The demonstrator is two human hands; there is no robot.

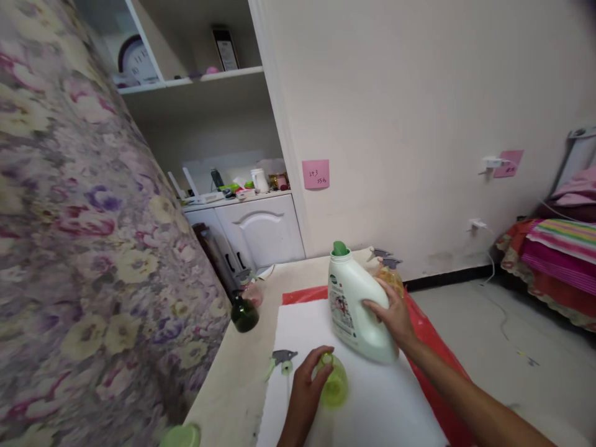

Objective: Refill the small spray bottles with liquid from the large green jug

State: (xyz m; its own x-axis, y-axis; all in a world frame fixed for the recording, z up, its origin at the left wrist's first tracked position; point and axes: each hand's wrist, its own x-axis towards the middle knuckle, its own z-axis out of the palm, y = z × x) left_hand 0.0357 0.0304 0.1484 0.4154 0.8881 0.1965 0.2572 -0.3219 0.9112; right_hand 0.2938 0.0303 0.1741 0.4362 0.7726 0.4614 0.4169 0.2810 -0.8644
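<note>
My right hand [393, 313] grips the handle of a large pale-green detergent jug [344, 304], which is tilted a little to the left. Its cap is off, and a green spout [339, 248] shows in the mouth. My left hand [310, 379] closes its fingers around the neck of a small yellow-green spray bottle [336, 385] standing on the white sheet [298, 329]. That bottle has no sprayer head on it. Left of my left hand lies a grey and green trigger sprayer [283, 359] with a thin tube.
On the table's left stand a dark green bottle [244, 313] and a pinkish spray bottle [252, 292]. An amber spray bottle [391, 279] is behind the jug. A light-green round object [181, 436] sits at the near left edge. Red plastic [305, 293] lies under the sheet; a floral curtain [93, 248] hangs left.
</note>
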